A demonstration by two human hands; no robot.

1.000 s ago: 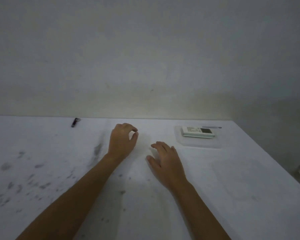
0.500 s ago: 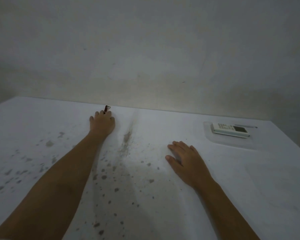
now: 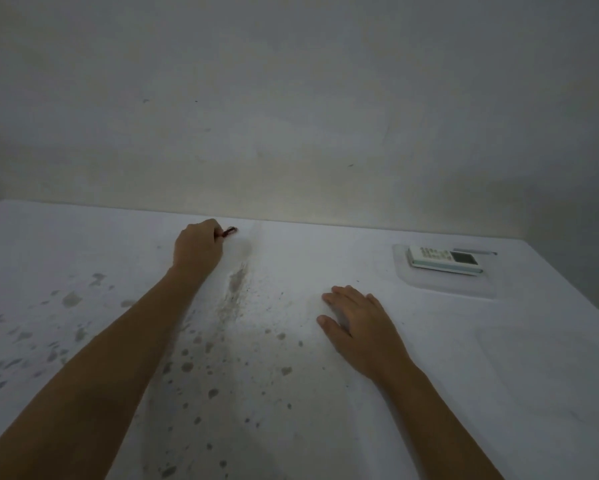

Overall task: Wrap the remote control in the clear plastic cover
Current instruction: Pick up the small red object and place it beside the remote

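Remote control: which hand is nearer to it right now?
Right. The right hand lies flat on the table, in front and left of the remote control; the left hand is far left.

No text, label, brand or number can be read. The remote control (image 3: 444,259), lying on the clear plastic cover (image 3: 447,284) at the far right of the table (image 3: 498,375), shows rows of small marks and a dark display, perhaps button legends, too blurred to make out.
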